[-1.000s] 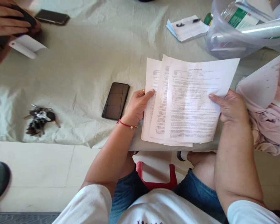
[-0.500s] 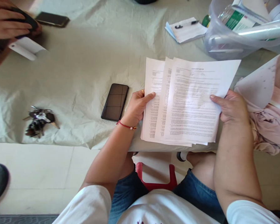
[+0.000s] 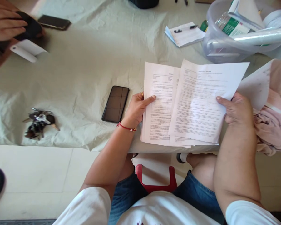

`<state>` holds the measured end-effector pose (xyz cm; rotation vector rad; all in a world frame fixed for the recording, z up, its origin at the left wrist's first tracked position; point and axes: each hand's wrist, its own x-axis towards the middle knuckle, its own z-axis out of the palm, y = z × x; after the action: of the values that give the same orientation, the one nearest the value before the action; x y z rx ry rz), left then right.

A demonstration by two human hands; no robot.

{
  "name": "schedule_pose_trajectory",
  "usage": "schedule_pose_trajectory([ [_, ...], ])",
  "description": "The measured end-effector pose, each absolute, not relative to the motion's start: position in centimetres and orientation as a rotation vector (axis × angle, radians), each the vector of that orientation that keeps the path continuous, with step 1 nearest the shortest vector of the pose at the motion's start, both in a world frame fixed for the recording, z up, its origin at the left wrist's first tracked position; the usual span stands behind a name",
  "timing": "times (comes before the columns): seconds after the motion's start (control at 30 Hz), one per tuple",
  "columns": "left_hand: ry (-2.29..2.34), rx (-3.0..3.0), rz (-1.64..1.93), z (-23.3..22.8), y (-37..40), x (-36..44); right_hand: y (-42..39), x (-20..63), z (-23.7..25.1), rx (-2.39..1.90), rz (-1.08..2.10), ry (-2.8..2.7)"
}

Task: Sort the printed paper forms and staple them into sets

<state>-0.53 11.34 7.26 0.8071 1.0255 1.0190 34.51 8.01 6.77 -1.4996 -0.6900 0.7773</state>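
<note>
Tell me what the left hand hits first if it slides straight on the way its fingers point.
The left hand points right, across the lower sheet it holds. First in that line is probably the edge of the top sheet, held by the right hand, though it may be lifted clear.

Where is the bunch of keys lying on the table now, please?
In the head view, the bunch of keys lies on the cloth-covered table at the person's far left, apart from the dark phone beside the left hand.

Printed text on sheets (image 3: 196, 103) illegible

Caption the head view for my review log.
Left hand and right hand part printed sheets beside a phone.
</note>
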Motion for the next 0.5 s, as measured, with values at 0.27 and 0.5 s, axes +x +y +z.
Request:
schedule_pose_trajectory([
  [0.27, 1.034, 0.771, 1.03, 7.5, 11.6, -0.8, 8.4, 36.0, 6.3, -1.523, 0.72, -0.653],
  [0.5, 1.074, 0.787, 1.025, 7.8, 11.9, -1.1, 9.2, 36.0, 5.6, -1.486, 0.547, -0.671],
])
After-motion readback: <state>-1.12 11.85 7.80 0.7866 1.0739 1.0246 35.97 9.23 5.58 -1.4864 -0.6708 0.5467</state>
